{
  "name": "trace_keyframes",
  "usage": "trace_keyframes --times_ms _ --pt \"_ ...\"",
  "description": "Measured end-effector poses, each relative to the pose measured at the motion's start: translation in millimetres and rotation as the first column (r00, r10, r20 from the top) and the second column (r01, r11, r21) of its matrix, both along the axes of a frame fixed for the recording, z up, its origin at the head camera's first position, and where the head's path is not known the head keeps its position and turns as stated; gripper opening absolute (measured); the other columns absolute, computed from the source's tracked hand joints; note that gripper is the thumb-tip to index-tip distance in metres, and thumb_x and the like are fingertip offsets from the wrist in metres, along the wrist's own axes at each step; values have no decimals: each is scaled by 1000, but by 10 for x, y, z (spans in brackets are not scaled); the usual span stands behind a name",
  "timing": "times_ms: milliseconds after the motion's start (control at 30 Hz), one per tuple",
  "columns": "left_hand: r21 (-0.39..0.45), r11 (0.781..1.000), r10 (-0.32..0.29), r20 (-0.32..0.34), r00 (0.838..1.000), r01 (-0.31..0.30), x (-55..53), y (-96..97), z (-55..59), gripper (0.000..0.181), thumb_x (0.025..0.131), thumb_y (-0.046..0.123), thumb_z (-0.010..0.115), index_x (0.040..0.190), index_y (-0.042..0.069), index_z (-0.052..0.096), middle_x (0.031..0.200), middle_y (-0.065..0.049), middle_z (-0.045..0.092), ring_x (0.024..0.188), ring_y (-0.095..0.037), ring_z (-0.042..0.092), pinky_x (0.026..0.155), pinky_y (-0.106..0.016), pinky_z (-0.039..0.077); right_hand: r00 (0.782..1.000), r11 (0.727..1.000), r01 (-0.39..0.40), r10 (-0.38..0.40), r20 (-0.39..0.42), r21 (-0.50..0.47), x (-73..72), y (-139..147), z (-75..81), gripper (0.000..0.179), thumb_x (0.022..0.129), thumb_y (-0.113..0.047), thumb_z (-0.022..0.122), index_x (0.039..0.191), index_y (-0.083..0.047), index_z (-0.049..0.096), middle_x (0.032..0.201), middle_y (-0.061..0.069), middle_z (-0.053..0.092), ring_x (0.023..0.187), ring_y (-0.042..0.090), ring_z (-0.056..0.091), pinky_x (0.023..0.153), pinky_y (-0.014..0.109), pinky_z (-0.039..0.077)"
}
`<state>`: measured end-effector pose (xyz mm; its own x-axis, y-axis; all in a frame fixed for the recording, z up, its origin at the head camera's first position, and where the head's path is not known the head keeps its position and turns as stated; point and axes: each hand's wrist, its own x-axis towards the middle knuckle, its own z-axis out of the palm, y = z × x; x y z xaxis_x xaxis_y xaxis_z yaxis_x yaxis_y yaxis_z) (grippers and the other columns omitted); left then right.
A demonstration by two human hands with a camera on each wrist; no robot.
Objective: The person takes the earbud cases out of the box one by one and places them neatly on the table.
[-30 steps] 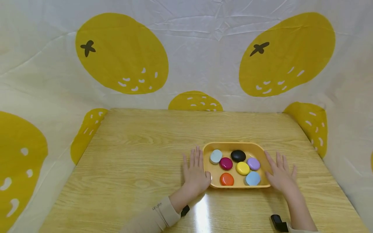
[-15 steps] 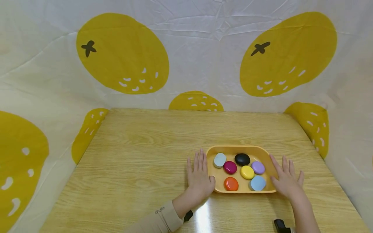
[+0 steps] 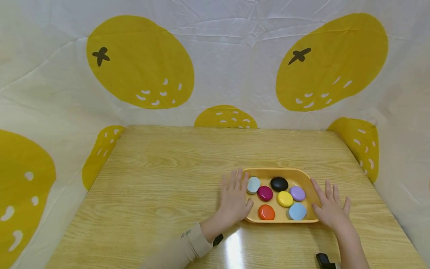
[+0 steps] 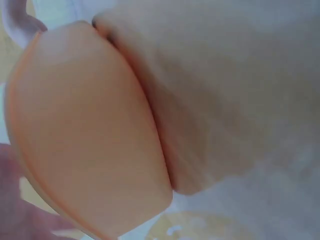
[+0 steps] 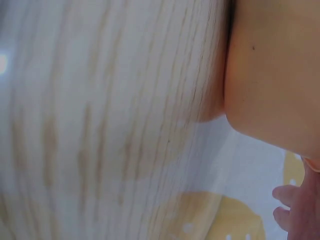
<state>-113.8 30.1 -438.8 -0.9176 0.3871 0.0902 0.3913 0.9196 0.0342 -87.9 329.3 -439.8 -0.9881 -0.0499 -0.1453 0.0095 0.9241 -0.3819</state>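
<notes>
An orange tray (image 3: 279,221) lies on the wooden table, right of centre in the head view. Several smooth rounded pieces sit in it: a black one (image 3: 279,184), a magenta one (image 3: 265,193), a yellow one (image 3: 284,199), a lavender one (image 3: 297,193), an orange-red one (image 3: 266,212), a light blue one (image 3: 297,211) and a pale grey one (image 3: 253,185). My left hand (image 3: 235,203), fingers extended, overlaps the tray's left end. At the right end is my right hand (image 3: 332,211), fingers spread, thumb and index finger along the rim. Both wrist views show the tray's outer wall (image 4: 90,125) close up.
The wooden table (image 3: 151,179) extends to the left and behind the tray. White cloth (image 3: 235,74) printed with big yellow fruit hangs at the back and sides. Black wrist-camera parts (image 3: 324,260) show beneath the wrists.
The tray slid slightly right and toward me with both hands at its ends, then stopped. Since then my left hand has shifted right, over the left rim; the right hand stays in place.
</notes>
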Motion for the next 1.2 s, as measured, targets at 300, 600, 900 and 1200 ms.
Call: trace_keyframes --times_ms 300,600,900,1200 --pt "-110 918 -394 -126 911 382 -377 189 -31 57 89 41 45 141 22 33 138 2 36 125 -17 33 105 -41 25 1000 1000 1 -1 0 -18 -3 0 8 77 91 -18 45 147 -28 -6 144 30 -17 128 47 -23 86 66 -25" --pt "-342 789 -534 30 845 511 -522 424 -151 54 92 46 36 143 35 25 146 8 29 129 -13 29 108 -38 19 1000 1000 1 -1 3 -23 -9 10 0 75 91 -19 45 147 -27 -6 144 30 -17 128 47 -23 87 67 -24" --pt "-416 739 -521 146 841 530 -598 523 -239 52 93 53 31 142 43 20 148 11 21 133 -11 22 109 -38 14 1000 1000 -2 2 2 -30 -18 6 -15 75 92 -18 44 147 -27 -6 144 30 -16 129 46 -23 87 68 -24" --pt "-406 739 -503 197 842 537 -609 555 -256 46 95 50 28 140 45 21 145 13 23 131 -8 24 109 -38 14 1000 999 4 -4 10 -44 -7 -6 20 74 92 -18 43 147 -27 -5 144 31 -16 128 48 -22 86 68 -24"
